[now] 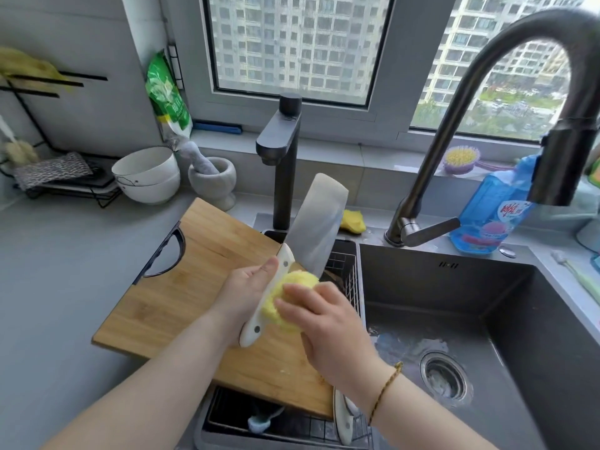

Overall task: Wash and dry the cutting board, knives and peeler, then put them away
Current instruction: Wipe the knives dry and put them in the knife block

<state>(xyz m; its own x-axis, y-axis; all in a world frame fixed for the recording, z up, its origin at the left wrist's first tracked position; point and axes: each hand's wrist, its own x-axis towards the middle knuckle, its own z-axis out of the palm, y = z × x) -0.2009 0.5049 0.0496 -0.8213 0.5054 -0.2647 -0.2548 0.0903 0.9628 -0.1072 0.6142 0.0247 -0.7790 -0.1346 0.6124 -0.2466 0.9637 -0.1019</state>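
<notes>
Our left hand (pixel 246 287) grips the cleaver (pixel 318 222) by its white handle, blade tilted up over the cutting board (pixel 194 271) bridging counter (pixel 65 271) and sink (pixel 422 251). Our right hand (pixel 324 323) presses the curled-in yellow sponge (pixel 292 287) against the handle. We should wipe away from the edge.

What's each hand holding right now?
Left hand: grips the cleaver by its handle.
Right hand: holds the yellow sponge against that handle.
</notes>
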